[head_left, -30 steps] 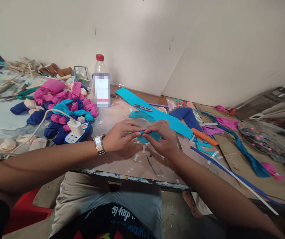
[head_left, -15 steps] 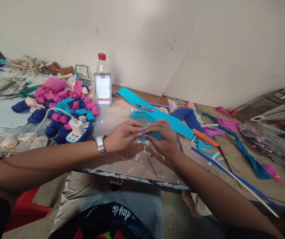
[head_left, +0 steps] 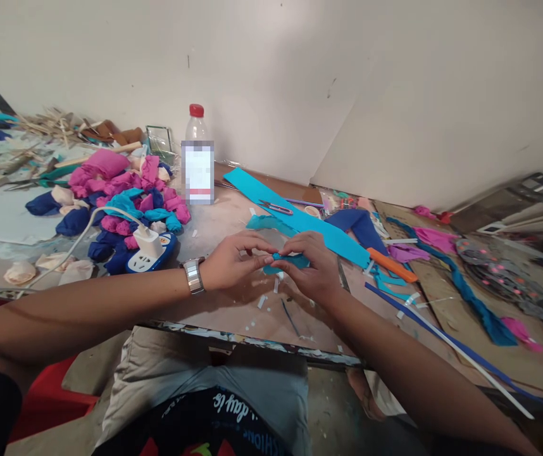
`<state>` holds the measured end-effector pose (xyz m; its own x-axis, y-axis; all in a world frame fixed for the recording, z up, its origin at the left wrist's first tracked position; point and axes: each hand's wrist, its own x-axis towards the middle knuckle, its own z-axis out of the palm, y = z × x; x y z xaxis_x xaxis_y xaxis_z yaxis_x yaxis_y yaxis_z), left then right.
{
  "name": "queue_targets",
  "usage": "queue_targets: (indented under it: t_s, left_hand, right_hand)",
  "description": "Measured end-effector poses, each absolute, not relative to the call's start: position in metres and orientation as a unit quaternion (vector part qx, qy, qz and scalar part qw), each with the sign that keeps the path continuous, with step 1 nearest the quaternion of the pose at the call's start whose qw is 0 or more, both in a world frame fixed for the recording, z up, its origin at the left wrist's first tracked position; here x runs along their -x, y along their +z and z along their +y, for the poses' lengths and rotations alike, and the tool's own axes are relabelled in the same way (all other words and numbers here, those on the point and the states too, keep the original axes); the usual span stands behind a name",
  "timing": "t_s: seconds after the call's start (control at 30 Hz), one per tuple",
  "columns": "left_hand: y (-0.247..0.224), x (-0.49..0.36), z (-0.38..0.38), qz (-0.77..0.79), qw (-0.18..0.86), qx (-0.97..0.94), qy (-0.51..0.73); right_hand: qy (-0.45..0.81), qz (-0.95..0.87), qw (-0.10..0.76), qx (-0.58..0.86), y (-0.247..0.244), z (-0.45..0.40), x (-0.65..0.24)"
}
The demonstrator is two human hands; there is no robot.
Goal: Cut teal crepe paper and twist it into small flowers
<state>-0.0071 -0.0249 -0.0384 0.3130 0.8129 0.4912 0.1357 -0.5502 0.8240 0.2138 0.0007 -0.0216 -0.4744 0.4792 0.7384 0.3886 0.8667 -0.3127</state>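
Observation:
A small gathered strip of teal crepe paper [head_left: 295,259] is pinched between my two hands over the table. My left hand [head_left: 233,258], with a metal watch at the wrist, presses thumb and fingertips on its bunched end. My right hand [head_left: 313,263] grips the same strip from the other side, its fingers curled over part of it. Just behind my hands lies another teal piece with a ruffled edge [head_left: 269,221]. Beyond that, a long flat turquoise strip [head_left: 331,237] carries a pink utility knife [head_left: 276,208].
Left of my hands sit a power strip [head_left: 150,253] with a plug and a heap of pink, blue and turquoise crumpled pieces [head_left: 105,180]. A red-capped bottle [head_left: 197,126] stands behind. To the right are an orange tool [head_left: 392,265] and a white stick [head_left: 471,361].
Both hands keep their pinch on the teal crepe paper. My left fingers have shifted slightly, and more of the strip shows below them. The view has moved a little.

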Motion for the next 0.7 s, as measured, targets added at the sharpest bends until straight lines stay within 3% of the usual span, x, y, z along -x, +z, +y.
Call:
queue_targets:
  t_s: [0.7]
  left_hand:
    - [-0.0408, 0.0047, -0.0287, 0.336, 0.38, -0.716, 0.479]
  right_hand:
    - [0.055, -0.86, 0.441, 0.252, -0.018, -0.0028, -0.2119]
